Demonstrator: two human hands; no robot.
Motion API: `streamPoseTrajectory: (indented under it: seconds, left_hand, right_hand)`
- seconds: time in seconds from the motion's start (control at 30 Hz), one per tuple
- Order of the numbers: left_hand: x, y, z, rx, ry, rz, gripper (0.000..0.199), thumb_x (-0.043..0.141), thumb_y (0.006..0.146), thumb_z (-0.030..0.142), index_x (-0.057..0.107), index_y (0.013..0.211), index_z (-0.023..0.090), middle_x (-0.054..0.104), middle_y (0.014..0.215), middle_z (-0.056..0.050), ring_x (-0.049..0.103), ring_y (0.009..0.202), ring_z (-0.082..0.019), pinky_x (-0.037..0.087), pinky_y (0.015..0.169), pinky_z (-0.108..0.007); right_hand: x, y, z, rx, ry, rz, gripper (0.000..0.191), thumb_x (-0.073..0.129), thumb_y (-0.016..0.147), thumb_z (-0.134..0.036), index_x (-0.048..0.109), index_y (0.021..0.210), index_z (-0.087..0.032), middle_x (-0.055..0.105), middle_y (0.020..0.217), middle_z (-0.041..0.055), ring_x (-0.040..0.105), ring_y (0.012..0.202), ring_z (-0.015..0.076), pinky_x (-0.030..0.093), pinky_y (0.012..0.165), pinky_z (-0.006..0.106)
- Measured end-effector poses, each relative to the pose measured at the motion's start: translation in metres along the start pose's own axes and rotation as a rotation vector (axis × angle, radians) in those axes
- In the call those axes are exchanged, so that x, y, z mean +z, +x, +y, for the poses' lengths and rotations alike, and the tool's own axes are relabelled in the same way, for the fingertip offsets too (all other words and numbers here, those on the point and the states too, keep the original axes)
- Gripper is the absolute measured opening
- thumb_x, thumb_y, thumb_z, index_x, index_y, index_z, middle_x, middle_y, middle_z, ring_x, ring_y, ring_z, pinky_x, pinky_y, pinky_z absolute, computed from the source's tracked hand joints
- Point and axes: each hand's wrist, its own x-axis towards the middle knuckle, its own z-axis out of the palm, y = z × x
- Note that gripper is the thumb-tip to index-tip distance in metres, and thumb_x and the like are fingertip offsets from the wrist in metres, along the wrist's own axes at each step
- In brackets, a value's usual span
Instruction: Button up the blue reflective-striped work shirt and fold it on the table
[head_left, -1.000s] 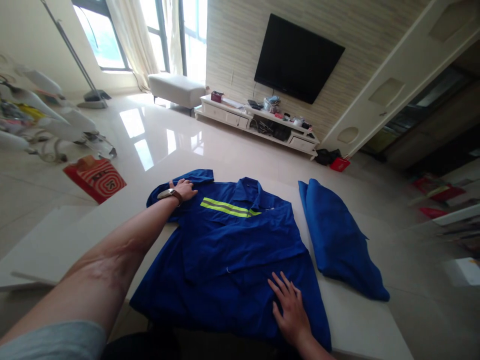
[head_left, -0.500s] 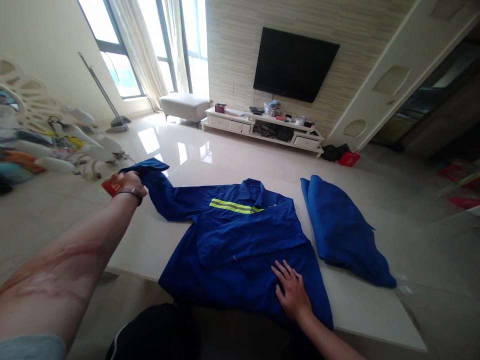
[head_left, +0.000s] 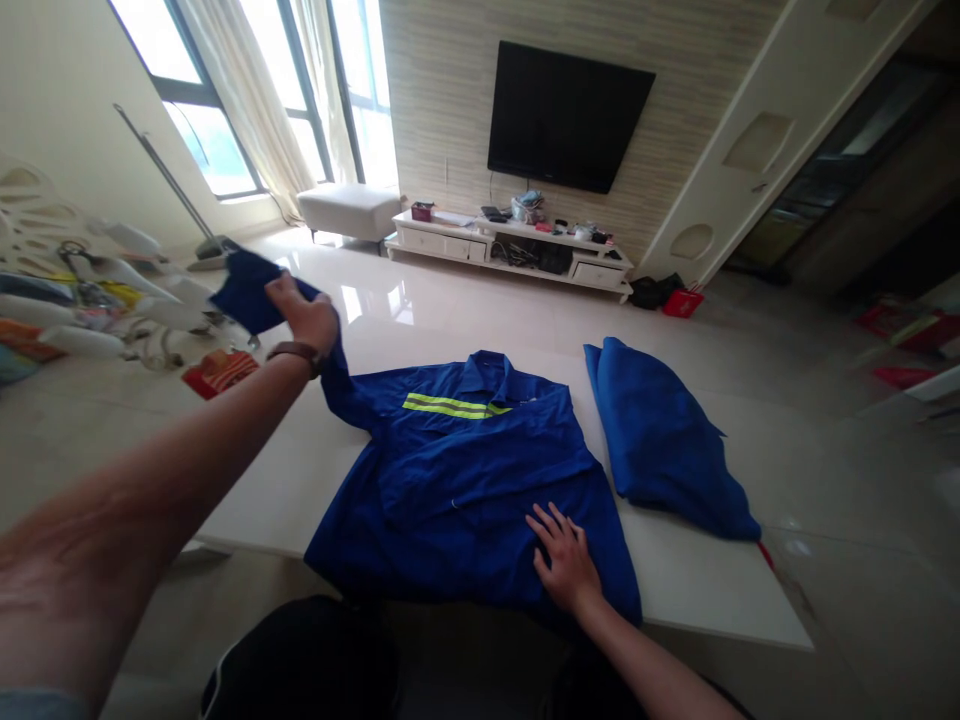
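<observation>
A blue work jacket (head_left: pixel 480 480) with a collar and a yellow-and-grey reflective stripe lies spread on the white table (head_left: pixel 697 590). One sleeve is folded across its front. My left hand (head_left: pixel 304 315) grips the other sleeve (head_left: pixel 251 290) near the cuff and holds it up off the table, beyond the left shoulder. Fingers spread, my right hand (head_left: pixel 566 555) rests flat on the lower right part of the jacket. Just right of the jacket lies a folded blue garment (head_left: pixel 664 440).
Past the table, a white TV cabinet (head_left: pixel 442 240) with clutter on top stands under a television (head_left: pixel 570 115). A grey bench (head_left: pixel 349 210) is by the windows. A red bag (head_left: pixel 682 300) sits on the floor. Toys and other items crowd the left side.
My left hand has raised the sleeve and brought it inward to the right, its cuff end now hanging out to the left. My right hand stays flat on the jacket.
</observation>
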Motion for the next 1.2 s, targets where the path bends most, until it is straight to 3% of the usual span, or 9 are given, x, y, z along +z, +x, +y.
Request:
streamPoseTrajectory:
  seconds: [0.07, 0.2, 0.27, 0.33, 0.47, 0.6, 0.8, 0.97, 1.2]
  left_hand:
    - [0.037, -0.028, 0.042, 0.105, -0.052, -0.074, 0.072, 0.056, 0.085, 0.003, 0.033, 0.153, 0.003, 0.036, 0.148, -0.015, 0.036, 0.141, -0.022, 0.023, 0.128, -0.040]
    - [0.095, -0.139, 0.119, 0.581, -0.151, -0.609, 0.072, 0.055, 0.085, 0.013, 0.037, 0.154, 0.022, 0.037, 0.155, -0.012, 0.046, 0.139, -0.026, 0.042, 0.118, -0.038]
    - [0.110, -0.196, 0.134, 0.755, -0.143, -1.003, 0.069, 0.060, 0.085, 0.021, 0.042, 0.151, 0.026, 0.041, 0.155, -0.011, 0.058, 0.127, -0.025, 0.052, 0.106, -0.036]
    - [0.118, -0.234, 0.130, 0.798, -0.086, -1.218, 0.061, 0.058, 0.087, 0.026, 0.047, 0.147, 0.028, 0.056, 0.140, -0.010, 0.065, 0.112, -0.024, 0.056, 0.094, -0.037]
    - [0.128, -0.242, 0.072, 0.688, 0.179, -1.133, 0.046, 0.052, 0.091, 0.029, 0.057, 0.137, 0.027, 0.063, 0.134, -0.013, 0.060, 0.122, -0.030, 0.050, 0.102, -0.048]
    - [0.128, -0.209, -0.020, 0.358, 0.507, -1.139, 0.060, 0.046, 0.096, 0.043, 0.043, 0.155, 0.034, 0.034, 0.167, -0.008, 0.029, 0.152, -0.041, 0.030, 0.115, -0.067]
    - [0.104, -0.194, -0.123, 0.225, 0.536, -1.138, 0.067, 0.027, 0.101, 0.058, 0.023, 0.164, 0.035, 0.016, 0.173, -0.003, 0.012, 0.160, -0.031, 0.013, 0.124, -0.062]
    - [0.099, -0.188, -0.124, 0.181, 0.591, -1.101, 0.068, 0.034, 0.099, 0.056, 0.031, 0.161, 0.031, 0.019, 0.172, -0.009, 0.017, 0.158, -0.034, 0.011, 0.122, -0.068]
    - [0.133, -0.177, -0.098, 0.260, 0.509, -1.072, 0.064, 0.033, 0.100, 0.052, 0.033, 0.161, 0.030, 0.024, 0.171, -0.005, 0.015, 0.159, -0.032, 0.015, 0.125, -0.057]
  right_hand:
    - [-0.001, 0.000, -0.001, -0.001, -0.001, -0.001, 0.065, 0.047, 0.092, -0.025, 0.043, 0.155, -0.037, 0.034, 0.166, -0.0016, 0.022, 0.156, 0.0261, 0.023, 0.120, 0.053]
    - [-0.003, -0.001, -0.002, -0.005, -0.008, 0.008, 0.065, 0.046, 0.092, -0.024, 0.044, 0.155, -0.036, 0.035, 0.166, -0.0007, 0.022, 0.155, 0.0266, 0.022, 0.120, 0.053]
    - [-0.004, 0.000, -0.003, -0.002, -0.009, 0.005, 0.064, 0.046, 0.092, -0.025, 0.045, 0.155, -0.036, 0.036, 0.165, -0.0010, 0.023, 0.155, 0.0274, 0.022, 0.120, 0.053]
    - [-0.004, 0.000, -0.004, 0.017, -0.007, -0.003, 0.062, 0.046, 0.092, -0.027, 0.047, 0.154, -0.035, 0.039, 0.164, -0.0006, 0.028, 0.152, 0.0295, 0.024, 0.119, 0.053]
    - [-0.005, -0.001, -0.006, 0.068, 0.007, -0.024, 0.059, 0.046, 0.094, -0.032, 0.048, 0.153, -0.037, 0.055, 0.151, 0.0028, 0.051, 0.133, 0.0325, 0.029, 0.113, 0.054]
    - [-0.006, -0.002, -0.007, 0.067, 0.012, -0.019, 0.058, 0.045, 0.094, -0.034, 0.049, 0.152, -0.037, 0.057, 0.149, 0.0023, 0.052, 0.130, 0.0328, 0.029, 0.113, 0.053]
    - [-0.005, -0.001, -0.006, 0.055, 0.009, 0.006, 0.059, 0.045, 0.093, -0.033, 0.049, 0.152, -0.037, 0.053, 0.153, 0.0001, 0.046, 0.136, 0.0320, 0.027, 0.115, 0.053]
    - [-0.005, -0.002, -0.007, 0.049, 0.018, 0.004, 0.058, 0.045, 0.094, -0.032, 0.049, 0.152, -0.036, 0.053, 0.153, 0.0008, 0.045, 0.137, 0.0309, 0.028, 0.115, 0.052]
    - [-0.008, -0.002, -0.008, 0.056, 0.021, -0.010, 0.058, 0.044, 0.095, -0.033, 0.047, 0.154, -0.037, 0.053, 0.153, 0.0003, 0.045, 0.137, 0.0308, 0.027, 0.116, 0.053]
